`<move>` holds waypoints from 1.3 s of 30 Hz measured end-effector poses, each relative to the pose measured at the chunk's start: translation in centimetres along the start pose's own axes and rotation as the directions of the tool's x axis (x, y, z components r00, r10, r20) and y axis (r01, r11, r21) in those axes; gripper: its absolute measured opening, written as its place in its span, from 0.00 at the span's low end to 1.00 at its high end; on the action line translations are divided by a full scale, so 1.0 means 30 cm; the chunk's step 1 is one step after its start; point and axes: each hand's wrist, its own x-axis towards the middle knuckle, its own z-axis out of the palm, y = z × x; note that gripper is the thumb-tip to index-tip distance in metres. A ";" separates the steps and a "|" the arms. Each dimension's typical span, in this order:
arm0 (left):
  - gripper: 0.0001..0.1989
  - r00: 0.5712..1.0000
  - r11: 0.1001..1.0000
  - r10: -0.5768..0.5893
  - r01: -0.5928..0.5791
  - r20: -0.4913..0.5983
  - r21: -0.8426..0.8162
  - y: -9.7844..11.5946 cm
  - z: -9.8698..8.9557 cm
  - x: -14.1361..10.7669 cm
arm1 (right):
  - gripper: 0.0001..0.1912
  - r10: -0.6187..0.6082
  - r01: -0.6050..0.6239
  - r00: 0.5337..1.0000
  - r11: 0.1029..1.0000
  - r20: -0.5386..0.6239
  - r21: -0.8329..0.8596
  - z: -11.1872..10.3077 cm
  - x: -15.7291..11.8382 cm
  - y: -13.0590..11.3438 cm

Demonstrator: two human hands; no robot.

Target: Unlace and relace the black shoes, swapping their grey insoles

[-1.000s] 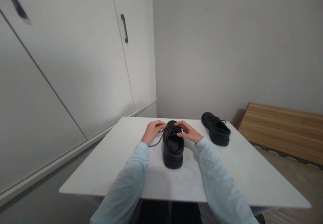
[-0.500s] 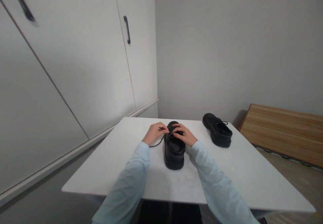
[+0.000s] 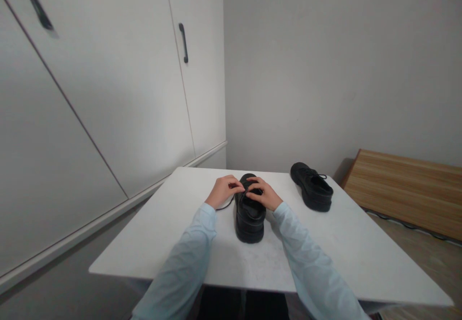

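A black shoe (image 3: 250,226) stands on the white table (image 3: 151,243), its toe pointing away from me. Over its lacing my left hand (image 3: 224,190) pinches a black shoelace (image 3: 226,206), part of which trails down on the left side. My right hand (image 3: 263,194) is at the right of the same lacing, its thumb and fingertips closed on the lace; the fingertips of both hands nearly meet. Exactly how the lace runs between the fingers is too small to make out.
A second black shoe (image 3: 314,190), laced with a bow, stands at the table's back right. White cabinets (image 3: 108,94) with dark handles rise on the left, a grey wall (image 3: 325,70) behind. A wood-grain panel (image 3: 407,185) lies beyond the table on the right.
My left hand has shifted slightly right, bringing its fingertips closer to those of my right hand over the lacing. My right hand has barely moved.
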 end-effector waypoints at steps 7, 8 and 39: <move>0.09 0.999 0.995 -0.035 0.034 -0.015 -0.091 -0.002 0.019 0.001 | 0.08 0.003 -0.003 1.000 1.000 -0.011 0.000 0.004 -0.001 -0.007; 0.09 0.998 0.991 -0.057 0.056 -0.005 -0.123 -0.005 0.023 0.001 | 0.07 0.002 -0.002 1.000 1.000 -0.013 0.001 0.005 0.000 -0.007; 0.34 0.973 0.977 0.006 0.044 0.230 -0.209 -0.031 0.042 -0.014 | 0.12 0.044 -0.011 0.987 0.978 -0.153 0.210 -0.032 0.001 -0.014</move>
